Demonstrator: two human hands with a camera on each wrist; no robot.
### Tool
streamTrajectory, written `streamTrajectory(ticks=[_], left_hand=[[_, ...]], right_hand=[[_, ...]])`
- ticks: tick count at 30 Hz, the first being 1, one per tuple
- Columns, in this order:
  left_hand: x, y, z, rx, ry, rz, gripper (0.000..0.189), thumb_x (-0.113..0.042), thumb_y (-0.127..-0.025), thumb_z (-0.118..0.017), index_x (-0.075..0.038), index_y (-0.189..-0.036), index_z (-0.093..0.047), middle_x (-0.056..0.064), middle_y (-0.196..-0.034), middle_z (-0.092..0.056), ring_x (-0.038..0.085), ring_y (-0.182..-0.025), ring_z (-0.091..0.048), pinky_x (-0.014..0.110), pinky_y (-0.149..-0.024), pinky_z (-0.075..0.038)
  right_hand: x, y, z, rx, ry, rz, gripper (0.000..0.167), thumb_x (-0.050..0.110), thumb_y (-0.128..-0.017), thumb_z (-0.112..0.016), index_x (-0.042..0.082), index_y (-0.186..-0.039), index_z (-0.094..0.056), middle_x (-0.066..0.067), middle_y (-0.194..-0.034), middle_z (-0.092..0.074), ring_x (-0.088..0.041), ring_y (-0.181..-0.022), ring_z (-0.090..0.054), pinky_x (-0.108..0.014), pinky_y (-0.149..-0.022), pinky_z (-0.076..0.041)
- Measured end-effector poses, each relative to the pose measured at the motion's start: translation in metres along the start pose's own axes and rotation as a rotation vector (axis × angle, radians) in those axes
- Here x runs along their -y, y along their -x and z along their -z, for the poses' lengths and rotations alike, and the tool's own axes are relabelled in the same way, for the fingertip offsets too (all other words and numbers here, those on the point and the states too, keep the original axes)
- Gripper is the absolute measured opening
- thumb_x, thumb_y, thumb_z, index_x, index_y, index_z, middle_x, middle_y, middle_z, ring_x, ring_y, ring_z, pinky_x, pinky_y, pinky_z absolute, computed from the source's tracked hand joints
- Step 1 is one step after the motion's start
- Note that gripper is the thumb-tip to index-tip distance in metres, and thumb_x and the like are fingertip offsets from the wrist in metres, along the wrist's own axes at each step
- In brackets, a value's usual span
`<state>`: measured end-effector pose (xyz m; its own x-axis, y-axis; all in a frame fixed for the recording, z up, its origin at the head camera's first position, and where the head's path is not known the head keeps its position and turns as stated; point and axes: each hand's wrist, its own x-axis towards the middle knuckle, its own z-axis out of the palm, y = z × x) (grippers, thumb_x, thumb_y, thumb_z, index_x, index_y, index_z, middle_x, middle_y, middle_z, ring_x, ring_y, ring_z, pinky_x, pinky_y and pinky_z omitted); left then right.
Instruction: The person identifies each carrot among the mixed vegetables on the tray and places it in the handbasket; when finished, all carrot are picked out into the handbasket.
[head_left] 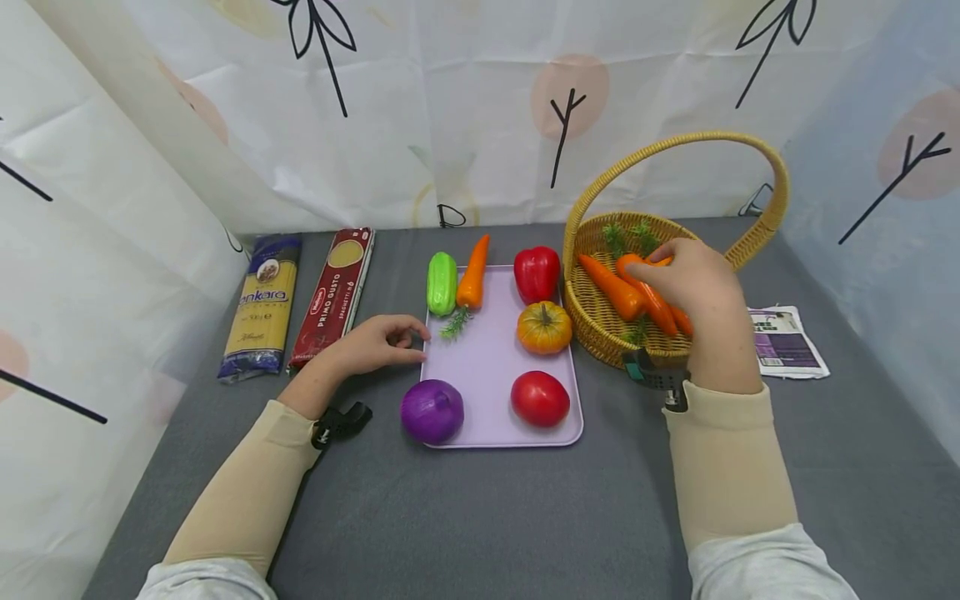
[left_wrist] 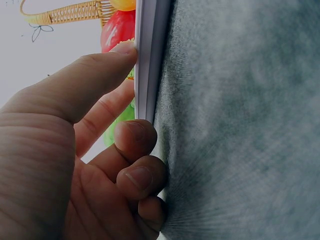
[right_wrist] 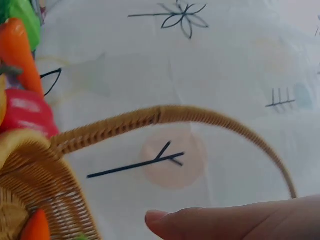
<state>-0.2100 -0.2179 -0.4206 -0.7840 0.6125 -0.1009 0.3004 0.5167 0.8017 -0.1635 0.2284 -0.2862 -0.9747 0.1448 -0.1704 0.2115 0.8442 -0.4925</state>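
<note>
My left hand (head_left: 386,342) is at the left edge of the lilac tray (head_left: 487,333). In the left wrist view its thumb touches the tray rim (left_wrist: 145,65), and the lower fingers are loosely bent. My right hand (head_left: 693,271) reaches into the wicker basket (head_left: 588,329) over several orange carrots (head_left: 611,287). Orange shows between its thumb and forefinger; whether they grip a carrot I cannot tell. The right wrist view has only the thumb (right_wrist: 200,222), with one carrot tip (right_wrist: 36,227) low in the basket.
Around the tray lie a green cucumber (head_left: 442,283), a carrot (head_left: 472,279), a red pepper (head_left: 537,275), a small orange pumpkin (head_left: 544,327), a tomato (head_left: 540,398) and a purple onion (head_left: 432,412). Two spaghetti packs (head_left: 262,308) lie left. A white-purple packet (head_left: 787,342) is right. The basket handle (head_left: 675,143) arches high.
</note>
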Motion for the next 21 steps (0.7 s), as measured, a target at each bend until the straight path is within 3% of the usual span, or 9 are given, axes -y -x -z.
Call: streamTrajectory(ticks=[9, 15, 21], left_hand=[[-0.003, 0.000, 0.000, -0.001, -0.004, 0.008, 0.030, -0.020, -0.091, -0.081, -0.010, -0.117, -0.069, 0.004, -0.079, -0.051, 0.023, -0.075, -0.048, 0.030, -0.067, -0.037], [-0.002, 0.001, 0.001, 0.007, 0.005, 0.011, 0.031, -0.022, -0.091, -0.081, -0.011, -0.117, -0.070, 0.004, -0.080, -0.051, 0.023, -0.076, -0.049, 0.030, -0.067, -0.038], [-0.003, 0.001, 0.000, 0.004, 0.005, 0.014, 0.031, -0.023, -0.091, -0.082, -0.011, -0.117, -0.070, 0.004, -0.079, -0.051, 0.023, -0.076, -0.049, 0.030, -0.067, -0.038]], right_hand=[[0.023, 0.029, 0.007, -0.181, -0.093, 0.041, 0.077, 0.063, -0.097, -0.055, 0.003, -0.144, -0.048, -0.020, -0.124, -0.058, -0.041, -0.112, -0.051, -0.059, -0.096, -0.041], [0.041, 0.050, 0.009, -0.254, -0.170, 0.081, 0.076, 0.062, -0.096, -0.057, 0.008, -0.148, -0.045, -0.015, -0.128, -0.058, -0.036, -0.114, -0.054, -0.056, -0.097, -0.041], [0.059, 0.068, 0.004, -0.323, -0.235, 0.178, 0.066, 0.051, -0.098, -0.062, 0.010, -0.147, -0.047, -0.012, -0.131, -0.056, -0.030, -0.112, -0.059, -0.051, -0.092, -0.045]])
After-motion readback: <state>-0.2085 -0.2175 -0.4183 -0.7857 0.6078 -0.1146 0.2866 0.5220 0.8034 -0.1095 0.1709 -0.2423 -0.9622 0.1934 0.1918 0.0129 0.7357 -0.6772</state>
